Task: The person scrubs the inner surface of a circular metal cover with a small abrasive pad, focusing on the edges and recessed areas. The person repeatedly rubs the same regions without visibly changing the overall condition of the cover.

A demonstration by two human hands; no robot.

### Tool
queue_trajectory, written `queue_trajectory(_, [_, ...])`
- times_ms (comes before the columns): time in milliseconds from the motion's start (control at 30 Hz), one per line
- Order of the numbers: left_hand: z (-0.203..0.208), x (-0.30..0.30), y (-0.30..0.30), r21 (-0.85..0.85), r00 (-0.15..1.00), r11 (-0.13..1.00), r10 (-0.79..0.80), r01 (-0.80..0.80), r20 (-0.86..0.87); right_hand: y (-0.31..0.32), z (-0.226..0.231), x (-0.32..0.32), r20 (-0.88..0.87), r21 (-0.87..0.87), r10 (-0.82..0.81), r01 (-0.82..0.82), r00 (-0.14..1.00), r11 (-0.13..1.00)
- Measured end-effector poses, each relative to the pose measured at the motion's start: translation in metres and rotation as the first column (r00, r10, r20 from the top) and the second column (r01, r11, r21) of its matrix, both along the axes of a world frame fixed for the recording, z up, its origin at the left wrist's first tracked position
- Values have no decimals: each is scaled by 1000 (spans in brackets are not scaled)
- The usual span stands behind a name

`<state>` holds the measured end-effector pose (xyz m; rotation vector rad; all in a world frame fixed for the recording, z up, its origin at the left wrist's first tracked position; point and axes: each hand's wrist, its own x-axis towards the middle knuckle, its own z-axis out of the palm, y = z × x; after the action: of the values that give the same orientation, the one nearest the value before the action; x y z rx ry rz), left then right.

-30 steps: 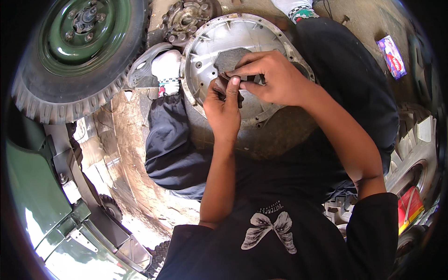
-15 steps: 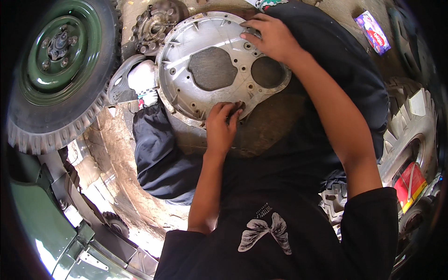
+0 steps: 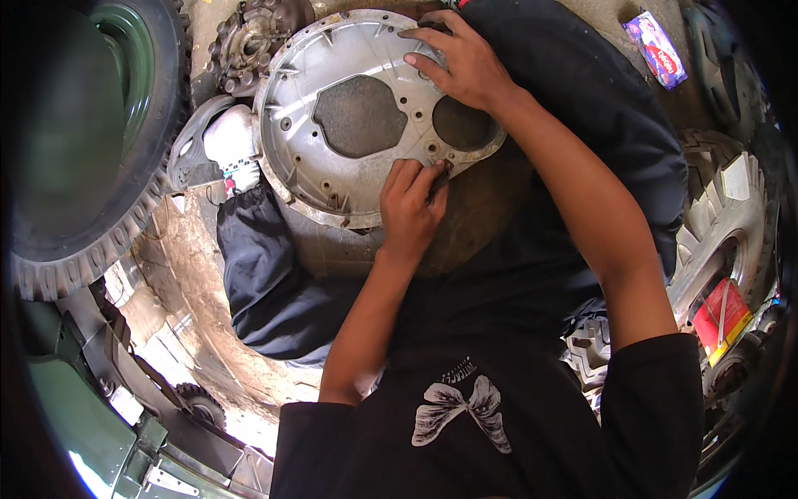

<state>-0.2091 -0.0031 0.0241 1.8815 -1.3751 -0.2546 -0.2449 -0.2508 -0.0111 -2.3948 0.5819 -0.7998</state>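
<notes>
A round silver-grey metal bell housing (image 3: pixel 295 158) lies flat between my legs, with a large irregular opening and a smaller round hole. My left hand (image 3: pixel 411 204) is closed at its near right edge, the fingers curled over the metal below the round hole. Something small and dark shows at those fingertips, too hidden to name. Over the far right rim, my right hand (image 3: pixel 470 66) rests with thumb and fingers apart, holding nothing between them.
A large wheel with a green rim (image 3: pixel 137 75) stands on the left. Beyond the housing lies a greasy hub-like metal part (image 3: pixel 249 46). A purple packet (image 3: pixel 657 50) is on the ground at far right, above a tyre (image 3: pixel 723 224). Green bodywork (image 3: pixel 79 407) fills the lower left.
My left hand has slid right along the housing's near edge, toward the round hole. My right hand keeps its place on the far right rim. The whole view has shifted slightly.
</notes>
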Motion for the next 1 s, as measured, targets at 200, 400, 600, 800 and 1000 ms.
queue_trajectory(200, [10,-1,14,49,999,998,-40,40,-17,2,4,0,-1,78,48,-47,999,996])
queue_trajectory(400, [11,0,3,88,998,995,-54,56,-27,1,2,-4,-20,78,36,-35,999,996])
queue_trajectory(600, [10,0,-9,50,997,996,-72,70,33,0,2,0,-29,62,35,-33,999,998])
queue_trajectory(800, [10,-2,4,88,998,994,-66,65,15,0,0,0,-2,108,42,-41,999,993])
queue_trajectory(1000, [-2,-4,-32,-36,997,997,-69,70,14,-1,-6,4,6,68,13,-13,1000,998])
